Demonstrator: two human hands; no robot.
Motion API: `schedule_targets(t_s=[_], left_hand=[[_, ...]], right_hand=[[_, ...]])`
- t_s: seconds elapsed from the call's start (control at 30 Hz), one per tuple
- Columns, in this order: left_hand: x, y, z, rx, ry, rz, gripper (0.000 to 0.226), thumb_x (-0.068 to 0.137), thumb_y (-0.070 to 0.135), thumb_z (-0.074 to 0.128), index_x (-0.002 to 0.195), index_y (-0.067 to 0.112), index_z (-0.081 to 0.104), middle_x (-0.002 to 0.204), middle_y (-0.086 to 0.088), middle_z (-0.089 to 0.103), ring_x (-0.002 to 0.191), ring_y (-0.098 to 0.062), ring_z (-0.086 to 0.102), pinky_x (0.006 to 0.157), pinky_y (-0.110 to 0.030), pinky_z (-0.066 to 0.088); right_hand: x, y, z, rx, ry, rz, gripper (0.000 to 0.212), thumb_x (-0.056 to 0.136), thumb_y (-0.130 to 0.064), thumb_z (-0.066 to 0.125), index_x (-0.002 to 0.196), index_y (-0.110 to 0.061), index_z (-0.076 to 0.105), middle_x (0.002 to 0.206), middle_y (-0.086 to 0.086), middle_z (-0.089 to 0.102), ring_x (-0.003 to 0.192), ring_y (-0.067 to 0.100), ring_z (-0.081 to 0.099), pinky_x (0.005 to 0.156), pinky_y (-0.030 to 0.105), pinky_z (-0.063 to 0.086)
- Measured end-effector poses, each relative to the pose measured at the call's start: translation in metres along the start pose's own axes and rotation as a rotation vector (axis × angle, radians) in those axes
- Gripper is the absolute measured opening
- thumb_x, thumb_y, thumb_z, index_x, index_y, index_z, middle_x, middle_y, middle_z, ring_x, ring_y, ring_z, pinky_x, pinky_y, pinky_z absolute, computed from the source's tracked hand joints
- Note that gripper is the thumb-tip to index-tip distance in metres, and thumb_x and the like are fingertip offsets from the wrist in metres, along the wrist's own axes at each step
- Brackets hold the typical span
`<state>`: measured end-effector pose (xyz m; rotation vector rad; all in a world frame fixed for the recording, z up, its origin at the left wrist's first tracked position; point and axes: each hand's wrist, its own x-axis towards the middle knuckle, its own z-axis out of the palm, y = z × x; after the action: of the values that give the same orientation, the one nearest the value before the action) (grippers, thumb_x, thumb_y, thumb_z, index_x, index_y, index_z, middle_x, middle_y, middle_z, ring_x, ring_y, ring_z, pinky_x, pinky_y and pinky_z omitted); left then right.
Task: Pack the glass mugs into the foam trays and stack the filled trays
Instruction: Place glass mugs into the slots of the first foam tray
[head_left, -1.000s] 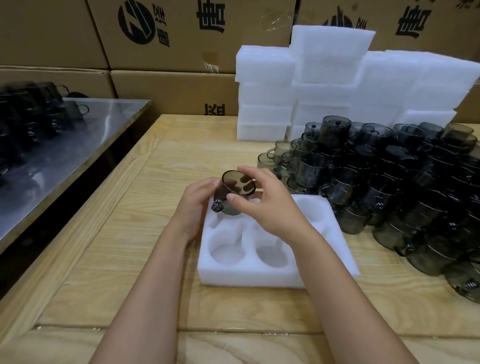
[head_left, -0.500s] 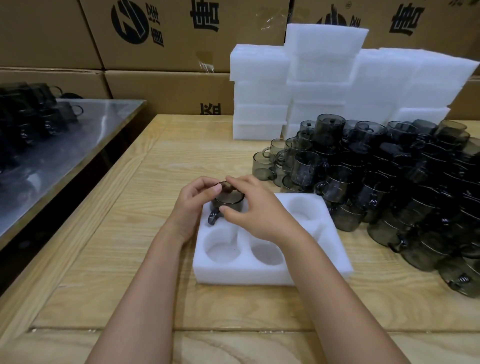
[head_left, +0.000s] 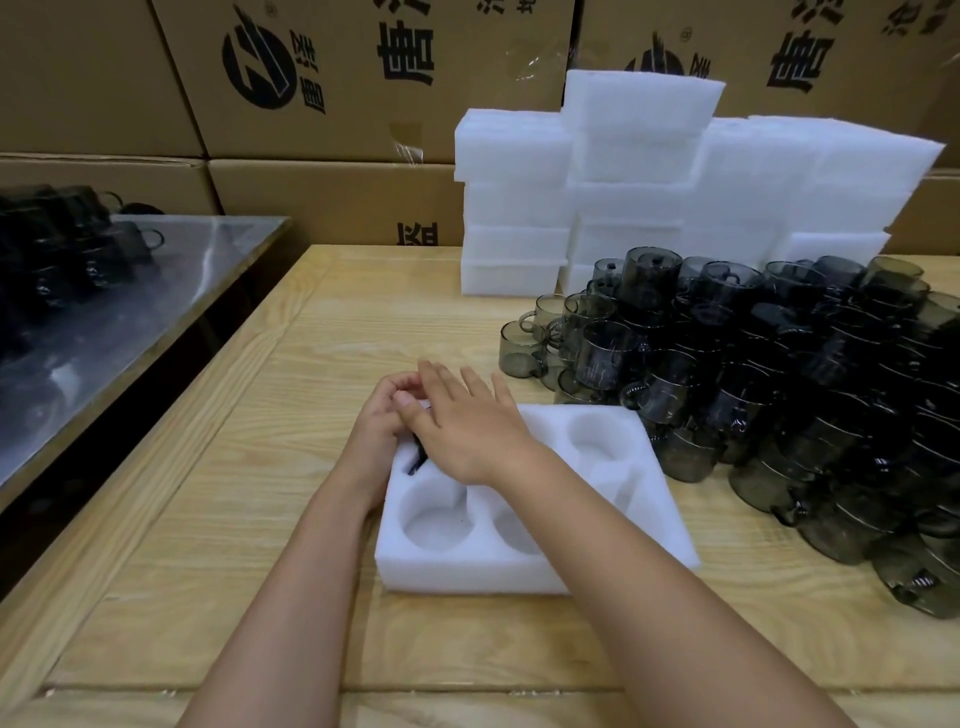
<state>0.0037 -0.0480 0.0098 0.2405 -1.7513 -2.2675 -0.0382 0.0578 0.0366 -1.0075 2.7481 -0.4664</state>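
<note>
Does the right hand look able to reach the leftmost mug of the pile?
Probably yes. The right hand lies over the tray with fingers straight, and only bare table shows between it and that mug.

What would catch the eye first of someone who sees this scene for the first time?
Most likely the big heap of dark glass mugs that fills the right side of the wooden table. Next, the wall of white foam trays stacked at the table's far edge. In the near middle, the left hand and right hand meet over the far left pocket of one foam tray, where only a dark mug handle shows.
</note>
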Motion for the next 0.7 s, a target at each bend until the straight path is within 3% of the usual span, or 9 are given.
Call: schedule_targets(t_s=[0.1,0.23,0.3,0.37,0.47,0.6,0.63,0.7], left_hand=[[-0.001,-0.001,0.001,-0.042,-0.003,-0.013,0.041,0.063,0.003,0.051,0.103,0.013,0.054,0.073,0.001,0.073,0.059,-0.014,0.065,0.050,-0.021,0.047],[0.000,-0.002,0.001,-0.020,-0.006,0.003,0.033,0.085,-0.012,0.039,0.102,0.011,0.053,0.071,0.000,0.073,0.059,-0.012,0.067,0.050,-0.019,0.050],[-0.001,-0.001,0.002,-0.018,0.001,0.008,0.032,0.086,-0.013,0.036,0.097,0.010,0.054,0.067,-0.001,0.071,0.058,-0.012,0.067,0.049,-0.019,0.051],[-0.001,0.000,0.003,-0.032,-0.005,0.012,0.028,0.087,-0.012,0.038,0.094,0.008,0.057,0.068,-0.005,0.070,0.061,-0.015,0.067,0.052,-0.022,0.053],[-0.001,0.001,0.003,-0.058,-0.007,0.003,0.024,0.085,-0.009,0.045,0.097,0.006,0.061,0.085,-0.010,0.070,0.073,-0.020,0.068,0.063,-0.027,0.055],[0.000,0.001,0.000,-0.103,0.004,-0.026,0.024,0.086,-0.003,0.047,0.102,0.007,0.061,0.101,-0.011,0.070,0.079,-0.021,0.068,0.065,-0.029,0.055],[0.000,0.001,0.000,-0.106,0.001,-0.025,0.023,0.085,-0.001,0.048,0.102,0.008,0.061,0.103,-0.011,0.070,0.081,-0.022,0.067,0.067,-0.030,0.055],[0.001,0.001,-0.002,-0.098,-0.006,-0.016,0.023,0.080,0.005,0.054,0.102,0.009,0.062,0.105,-0.012,0.069,0.083,-0.024,0.066,0.069,-0.031,0.054]], right_hand=[[0.002,0.000,0.002,-0.017,0.002,0.017,0.064,0.096,-0.057,0.007,0.151,-0.028,-0.007,0.160,-0.006,0.001,0.147,0.023,-0.003,0.112,0.046,-0.016],[0.001,0.000,0.003,-0.015,0.036,-0.006,0.064,0.097,-0.056,0.010,0.152,-0.024,0.001,0.159,-0.002,0.013,0.143,0.028,0.016,0.114,0.048,0.000],[-0.002,0.000,0.000,0.011,0.062,-0.017,0.064,0.097,-0.054,0.015,0.150,-0.018,0.015,0.153,0.001,0.029,0.136,0.028,0.029,0.110,0.045,0.013],[-0.010,0.000,-0.009,0.116,0.122,-0.044,0.055,0.098,-0.051,0.027,0.136,-0.014,0.039,0.137,0.005,0.049,0.126,0.028,0.041,0.102,0.042,0.024],[-0.027,0.010,-0.030,0.086,0.385,-0.055,0.040,0.096,-0.042,0.043,0.124,-0.015,0.055,0.125,0.004,0.058,0.119,0.025,0.046,0.097,0.037,0.030],[-0.065,0.052,-0.063,-0.349,0.893,0.196,0.028,0.087,-0.036,0.057,0.103,-0.014,0.065,0.100,0.008,0.064,0.096,0.030,0.053,0.077,0.037,0.025],[-0.074,0.064,-0.068,-0.438,0.940,0.294,0.029,0.085,-0.036,0.059,0.100,-0.011,0.065,0.099,0.011,0.062,0.096,0.031,0.051,0.077,0.038,0.022],[-0.086,0.080,-0.074,-0.511,0.829,0.460,0.035,0.087,-0.039,0.057,0.099,-0.007,0.063,0.105,0.014,0.054,0.102,0.033,0.043,0.080,0.041,0.019]])
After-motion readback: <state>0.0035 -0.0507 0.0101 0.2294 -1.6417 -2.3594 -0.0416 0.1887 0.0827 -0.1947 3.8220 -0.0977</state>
